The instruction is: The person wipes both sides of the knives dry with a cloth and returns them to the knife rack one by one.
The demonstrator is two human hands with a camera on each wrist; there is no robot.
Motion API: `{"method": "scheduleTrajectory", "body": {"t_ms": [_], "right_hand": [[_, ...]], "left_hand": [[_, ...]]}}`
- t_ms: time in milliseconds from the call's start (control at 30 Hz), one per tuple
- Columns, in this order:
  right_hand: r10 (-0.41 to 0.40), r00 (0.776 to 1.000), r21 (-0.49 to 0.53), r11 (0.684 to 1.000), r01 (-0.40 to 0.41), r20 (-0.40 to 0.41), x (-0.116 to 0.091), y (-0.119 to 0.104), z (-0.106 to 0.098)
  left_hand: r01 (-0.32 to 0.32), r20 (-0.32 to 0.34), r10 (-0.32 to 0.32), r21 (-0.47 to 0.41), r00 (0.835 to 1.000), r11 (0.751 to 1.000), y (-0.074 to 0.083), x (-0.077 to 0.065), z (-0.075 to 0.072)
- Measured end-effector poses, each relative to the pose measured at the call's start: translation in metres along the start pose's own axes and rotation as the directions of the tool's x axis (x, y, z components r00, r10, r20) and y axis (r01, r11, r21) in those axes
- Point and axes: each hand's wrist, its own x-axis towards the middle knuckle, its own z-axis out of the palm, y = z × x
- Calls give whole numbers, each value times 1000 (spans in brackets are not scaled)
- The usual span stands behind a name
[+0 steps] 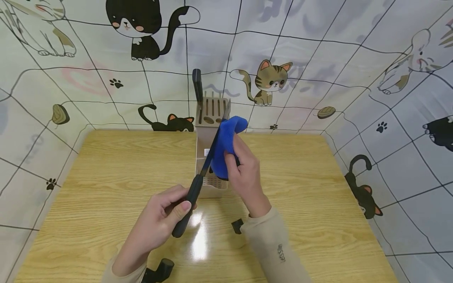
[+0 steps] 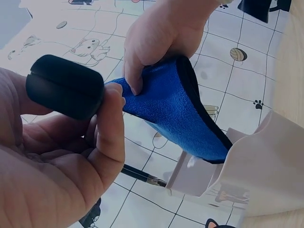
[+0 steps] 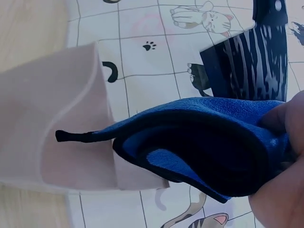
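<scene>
My left hand [image 1: 161,218] grips a kitchen knife by its black handle [image 1: 189,206], thumb laid along it. The blade slants up and away, seen nearly edge-on in the head view; its broad dark face [image 3: 251,66] shows in the right wrist view. My right hand [image 1: 245,175] pinches a blue cloth [image 1: 224,149] with black edging, folded over and lying along the blade. The cloth hides part of the blade, while its tip stands out above. In the left wrist view, the handle butt [image 2: 65,87] points at the camera.
Behind the hands, a beige knife rack [image 1: 212,192] with a slotted top stands on the wooden table [image 1: 311,188]. Another black-handled knife [image 1: 198,86] sits upright in it. A small black piece [image 1: 238,226] lies by my right sleeve. Cat-print sheeting encloses the table's back and sides.
</scene>
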Motion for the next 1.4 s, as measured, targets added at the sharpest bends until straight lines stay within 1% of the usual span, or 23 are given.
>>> {"method": "scheduleTrajectory", "body": {"t_ms": [200,367,500,667,800,1000,1067,1167,1267,1400], "right_hand": [[25,999,-6,1000,-25,-25,10,5,-4],[34,998,-8,999,-34,-50,12,7,-5],[12,999,-16,1000,-13,-43,11,6,-4],[-15,1000,12,1000,16,-14,5,1,-1],[-13,1000,44,999,13,14,1,-5,0],[35,999,82,996,-37,26,-5,-11,1],[47,999,96,994,-49,22,-6,-11,1],[65,998,109,992,-66,19,-8,-11,0],[79,997,106,991,-81,18,-9,-11,-1],[89,996,103,991,-90,12,-10,-11,-2]], "left_hand": [[14,21,-14,-11,1000,1000,2,-3,-2],[26,33,-26,-11,999,1000,3,-4,-2],[31,22,-31,0,999,1000,2,-3,-2],[39,-7,-39,42,999,998,2,-1,-1],[43,-40,-40,75,998,996,2,1,1],[4,-106,12,149,994,989,0,3,6],[8,-135,16,174,991,985,0,3,8],[10,-186,31,213,982,977,-1,5,12],[13,-240,47,241,970,970,-5,6,15],[-11,-300,100,285,949,959,-13,8,17]]}}
